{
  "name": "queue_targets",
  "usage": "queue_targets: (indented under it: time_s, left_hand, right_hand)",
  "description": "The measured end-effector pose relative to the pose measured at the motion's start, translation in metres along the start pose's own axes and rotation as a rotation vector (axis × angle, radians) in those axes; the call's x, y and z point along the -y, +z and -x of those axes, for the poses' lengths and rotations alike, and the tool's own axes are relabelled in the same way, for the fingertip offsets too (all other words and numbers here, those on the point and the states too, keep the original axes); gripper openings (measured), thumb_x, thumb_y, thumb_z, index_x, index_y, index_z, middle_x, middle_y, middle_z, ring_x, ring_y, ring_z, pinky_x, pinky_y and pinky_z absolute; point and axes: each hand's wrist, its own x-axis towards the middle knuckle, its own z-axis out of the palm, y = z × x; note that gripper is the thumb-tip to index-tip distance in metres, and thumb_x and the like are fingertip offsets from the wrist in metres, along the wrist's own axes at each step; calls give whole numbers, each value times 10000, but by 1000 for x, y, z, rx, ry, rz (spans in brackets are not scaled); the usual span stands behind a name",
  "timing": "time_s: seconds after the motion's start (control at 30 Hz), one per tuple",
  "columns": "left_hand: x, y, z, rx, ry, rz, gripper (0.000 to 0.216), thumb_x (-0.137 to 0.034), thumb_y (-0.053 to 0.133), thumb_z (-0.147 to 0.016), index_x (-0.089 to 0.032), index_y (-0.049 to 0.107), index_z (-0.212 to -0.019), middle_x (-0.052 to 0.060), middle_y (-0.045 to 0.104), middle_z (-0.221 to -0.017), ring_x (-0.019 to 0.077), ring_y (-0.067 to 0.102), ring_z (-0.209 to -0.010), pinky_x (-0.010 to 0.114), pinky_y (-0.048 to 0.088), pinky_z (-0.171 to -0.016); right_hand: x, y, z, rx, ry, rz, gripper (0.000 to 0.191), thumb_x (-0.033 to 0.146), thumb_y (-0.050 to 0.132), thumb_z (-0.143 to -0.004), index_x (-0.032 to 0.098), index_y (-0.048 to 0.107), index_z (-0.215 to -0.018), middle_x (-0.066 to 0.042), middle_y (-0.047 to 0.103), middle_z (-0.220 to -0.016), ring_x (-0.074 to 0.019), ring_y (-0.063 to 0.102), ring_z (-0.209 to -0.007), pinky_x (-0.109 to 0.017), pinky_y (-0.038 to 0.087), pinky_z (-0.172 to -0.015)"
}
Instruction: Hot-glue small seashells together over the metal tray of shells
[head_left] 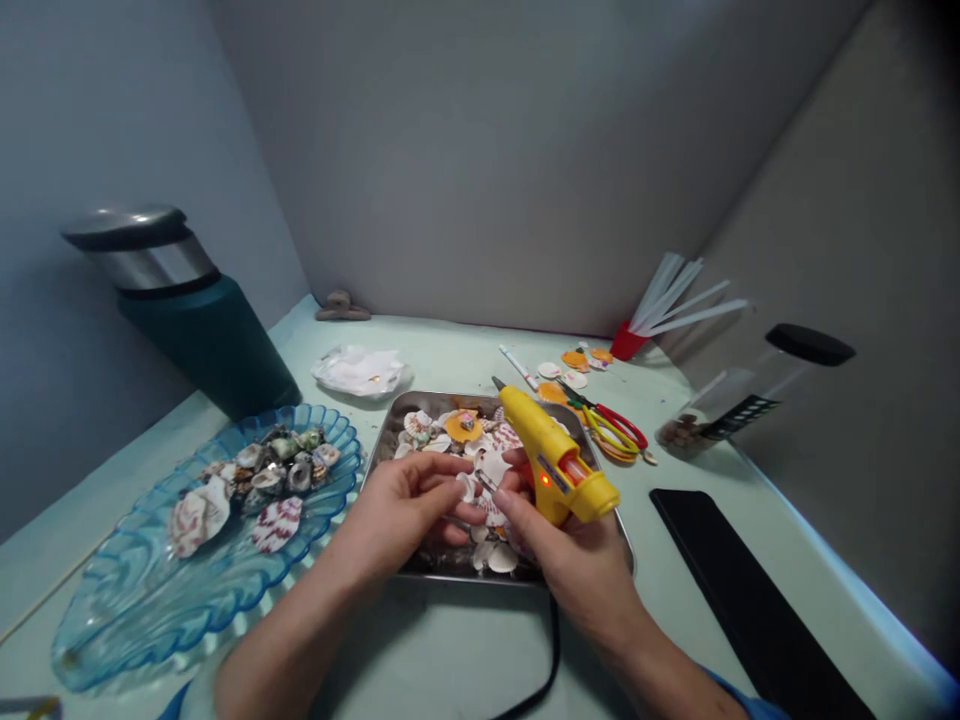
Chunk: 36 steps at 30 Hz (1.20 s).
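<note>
My right hand [571, 545] is wrapped round the grip of a yellow glue gun [551, 448], whose nozzle points up and away to the left and whose red light glows. My left hand [401, 505] pinches a small white shell [466, 487] at its fingertips, touching my right fingers. Both hands hover over a metal tray [388, 433] filled with several pale and orange shells.
A blue glass dish [150, 585] with shells lies at the left, a teal bottle [202, 320] behind it. Red-and-yellow scissors [611, 425], a red cup of glue sticks [628, 343], a jar lying on its side [742, 395] and a black flat object [750, 600] are at the right. A crumpled plastic bag [361, 370] sits behind the tray.
</note>
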Motion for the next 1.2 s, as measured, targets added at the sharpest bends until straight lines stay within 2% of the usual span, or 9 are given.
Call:
queue_targets:
  time_s: [0.2,0.37,0.53,0.7,0.9,1.0,1.07,1.2]
  left_hand:
    - [6,3,-2,-43,26,31,221,-279,707,-692,-169,530,-769,-6,675,-570,109,612,-442,211,486,-479]
    - [7,2,-1,12,44,165,272,-233,743,-650,-171,506,-768,-3,688,-689,106,633,-483,224,514,-503]
    - [4,3,1,58,-11,128,258,-216,690,-724,-123,577,-936,38,711,-690,104,636,-479,209,507,-511]
    - [3,8,0,-19,-18,61,194,-237,654,-758,-104,617,-895,28,695,-593,98,604,-424,200,482,-468]
    - [7,8,0,47,31,74,260,-290,707,-698,-122,615,-873,26,706,-637,112,638,-500,187,483,-476]
    - [9,8,2,93,56,68,325,-316,733,-666,-127,593,-890,14,694,-613,116,634,-494,200,498,-493]
    - [11,8,3,113,71,64,315,-335,723,-677,-135,577,-871,15,694,-618,118,633,-497,211,509,-504]
    - [16,8,0,120,89,49,266,-352,676,-729,-150,552,-849,25,697,-597,128,638,-504,223,515,-506]
  right_hand:
    - [-5,1,4,-2,-108,69,142,239,693,-770,226,641,-902,-24,669,-840,-190,621,-755,-298,484,-654]
    - [-11,2,6,1,-166,156,113,253,656,-811,236,617,-916,-42,681,-922,-213,641,-855,-312,495,-705]
    - [-12,2,5,-34,-164,207,111,276,647,-820,240,597,-913,-33,675,-900,-204,633,-833,-308,483,-699]
    - [-15,2,7,-52,-163,227,180,285,674,-795,244,616,-961,-42,686,-923,-220,630,-848,-329,472,-743]
    - [-14,3,6,-68,-182,283,163,304,646,-805,219,600,-936,-58,693,-920,-220,649,-828,-308,492,-682]
    - [-11,3,5,-87,-183,310,145,309,635,-800,205,594,-893,-38,697,-826,-206,665,-747,-293,506,-643]
    - [-11,4,5,-98,-200,341,130,297,637,-794,202,595,-873,-23,693,-782,-193,665,-698,-287,509,-636]
    - [-13,4,4,-98,-257,355,124,270,626,-804,206,595,-906,-26,691,-827,-188,661,-724,-281,511,-648]
